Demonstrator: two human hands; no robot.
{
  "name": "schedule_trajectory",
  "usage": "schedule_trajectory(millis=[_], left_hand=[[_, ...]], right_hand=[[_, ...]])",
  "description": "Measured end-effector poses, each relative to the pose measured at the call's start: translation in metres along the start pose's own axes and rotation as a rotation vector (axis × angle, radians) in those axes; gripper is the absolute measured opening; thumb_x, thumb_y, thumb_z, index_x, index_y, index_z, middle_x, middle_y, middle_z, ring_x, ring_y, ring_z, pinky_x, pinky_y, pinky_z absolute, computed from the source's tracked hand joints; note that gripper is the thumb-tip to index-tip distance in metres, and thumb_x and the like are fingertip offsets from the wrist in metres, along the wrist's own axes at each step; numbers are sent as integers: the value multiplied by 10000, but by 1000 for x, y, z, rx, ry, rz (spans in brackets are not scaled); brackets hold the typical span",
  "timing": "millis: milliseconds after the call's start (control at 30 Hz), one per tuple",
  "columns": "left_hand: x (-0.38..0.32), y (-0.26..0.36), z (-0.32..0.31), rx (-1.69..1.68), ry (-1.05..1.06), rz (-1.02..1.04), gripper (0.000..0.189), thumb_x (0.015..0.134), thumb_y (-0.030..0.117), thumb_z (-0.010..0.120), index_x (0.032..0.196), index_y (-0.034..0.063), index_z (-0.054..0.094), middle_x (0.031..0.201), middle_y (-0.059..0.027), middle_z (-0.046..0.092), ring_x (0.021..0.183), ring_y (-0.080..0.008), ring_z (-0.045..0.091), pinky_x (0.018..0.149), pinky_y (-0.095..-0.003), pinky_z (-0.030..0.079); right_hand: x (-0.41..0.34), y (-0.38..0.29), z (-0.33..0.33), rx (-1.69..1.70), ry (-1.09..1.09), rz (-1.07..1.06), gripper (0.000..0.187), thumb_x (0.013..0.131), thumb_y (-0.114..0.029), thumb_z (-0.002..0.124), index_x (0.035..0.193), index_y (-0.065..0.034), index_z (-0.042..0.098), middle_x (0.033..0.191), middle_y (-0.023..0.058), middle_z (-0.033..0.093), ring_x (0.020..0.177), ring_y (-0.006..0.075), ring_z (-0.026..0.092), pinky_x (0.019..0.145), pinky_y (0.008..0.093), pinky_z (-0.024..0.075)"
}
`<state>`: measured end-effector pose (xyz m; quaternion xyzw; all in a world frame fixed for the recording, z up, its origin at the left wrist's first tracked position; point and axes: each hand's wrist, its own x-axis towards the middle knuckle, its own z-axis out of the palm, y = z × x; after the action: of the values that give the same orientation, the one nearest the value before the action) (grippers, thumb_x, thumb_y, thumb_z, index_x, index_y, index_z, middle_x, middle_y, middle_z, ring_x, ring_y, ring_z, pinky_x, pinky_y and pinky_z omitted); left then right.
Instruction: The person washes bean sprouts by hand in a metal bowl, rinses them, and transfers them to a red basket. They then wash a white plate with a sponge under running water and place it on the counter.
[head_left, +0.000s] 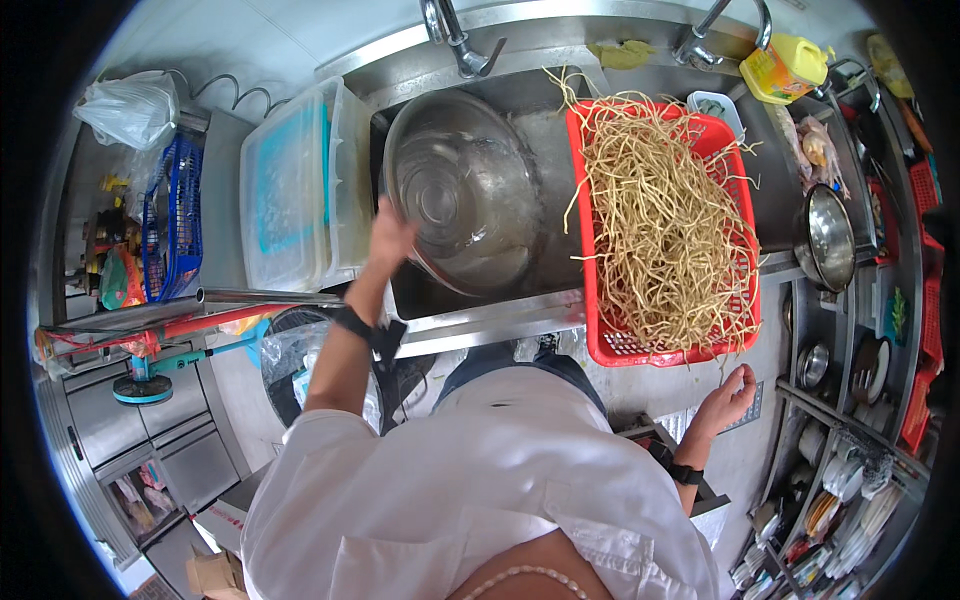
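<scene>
A large stainless steel basin (480, 195) sits tilted in the metal sink (559, 180). My left hand (392, 234), slightly blurred, is on the basin's left rim with its fingers over the edge. Right of the basin, a red plastic basket (592, 300) is heaped with long, thin, pale brown roots (667, 232), several hanging over its sides. My right hand (729, 399) is off the basket's near right corner, empty, with loosely bent fingers.
Clear plastic bins (289, 187) with a turquoise piece stand left of the sink. Two faucets (471, 60) (699, 51) rise behind. A yellow jug (787, 69), a metal bowl (823, 238) and dish shelves (832, 457) are at right. A metal pole (270, 298) juts in from the left.
</scene>
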<state>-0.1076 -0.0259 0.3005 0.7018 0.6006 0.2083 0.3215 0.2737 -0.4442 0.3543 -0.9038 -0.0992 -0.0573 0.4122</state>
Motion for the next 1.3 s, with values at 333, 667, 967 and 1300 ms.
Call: schedule_trajectory(millis=[333,667,967,1300], left_hand=[[-22,27,48,-531,52,-455,455,817,70,628,1171,-55,371,751,-142,572,483,-219,584,416,-352,550],[63,-12,6,-694,280,-321,393,737,50,652,1087,-78,525,783,-145,634,530,-212,589,437,-339,476],[2,-27,22,-38,292,-171,478,660,108,693,1094,-26,546,1002,-223,642,979,-372,619,858,-394,472],[57,102,-3,-151,204,108,284,695,88,617,956,-25,623,809,-154,670,775,-240,662,721,-350,507]], right_hand=[[-1,13,-5,16,56,13,305,949,-245,535,1071,27,598,1017,141,610,923,233,561,846,339,436],[-2,14,-12,-23,26,61,301,949,-249,532,1065,22,599,1004,126,614,922,221,558,844,337,432],[-13,36,8,139,-93,131,335,944,-234,548,1113,55,556,1066,153,587,969,223,550,865,333,437],[-19,31,6,123,-128,190,272,947,-222,527,1005,23,631,932,159,667,854,231,617,783,345,467]])
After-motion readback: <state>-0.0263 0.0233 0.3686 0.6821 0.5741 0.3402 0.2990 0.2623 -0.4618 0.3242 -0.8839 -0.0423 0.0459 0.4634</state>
